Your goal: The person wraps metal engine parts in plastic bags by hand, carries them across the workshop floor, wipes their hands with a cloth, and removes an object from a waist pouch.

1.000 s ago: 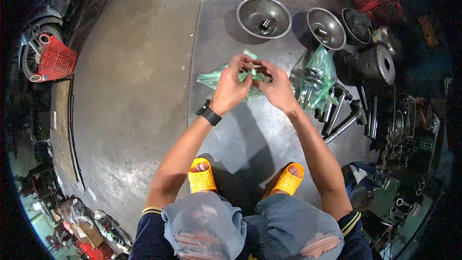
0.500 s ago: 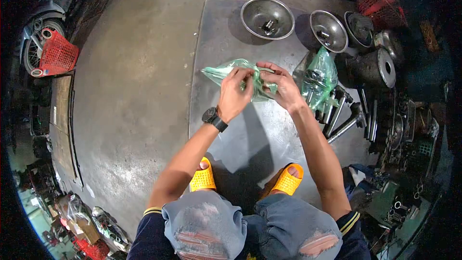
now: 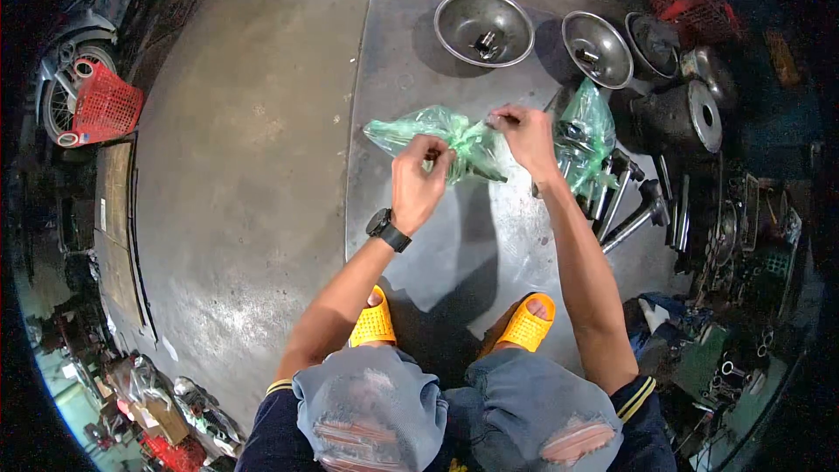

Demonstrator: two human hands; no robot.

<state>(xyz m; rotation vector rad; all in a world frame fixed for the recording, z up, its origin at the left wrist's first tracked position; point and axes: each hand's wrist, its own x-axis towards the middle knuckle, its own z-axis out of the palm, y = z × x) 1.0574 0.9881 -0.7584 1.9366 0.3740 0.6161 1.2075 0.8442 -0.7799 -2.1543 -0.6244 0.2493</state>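
A green translucent plastic bag [image 3: 417,127] lies on the metal sheet, bunched and twisted into a knot at its middle. My left hand [image 3: 421,175], with a black watch at the wrist, pinches the plastic just left of the knot. On the other side, my right hand [image 3: 527,138] grips an end of the bag between thumb and fingers. What the bag contains is hard to make out. A second green bag [image 3: 592,127] with dark parts inside stands to the right of my right hand.
Two steel bowls [image 3: 485,0] [image 3: 597,39] with small metal parts sit at the back of the metal sheet [image 3: 384,70]. Metal rods [image 3: 631,225] and a dark cylinder [image 3: 669,118] lie at right. A red basket [image 3: 107,105] stands at far left.
My hands have moved apart: the right went up and to the right, the left slightly down. The bag's gathered middle is now drawn tight into a knot.
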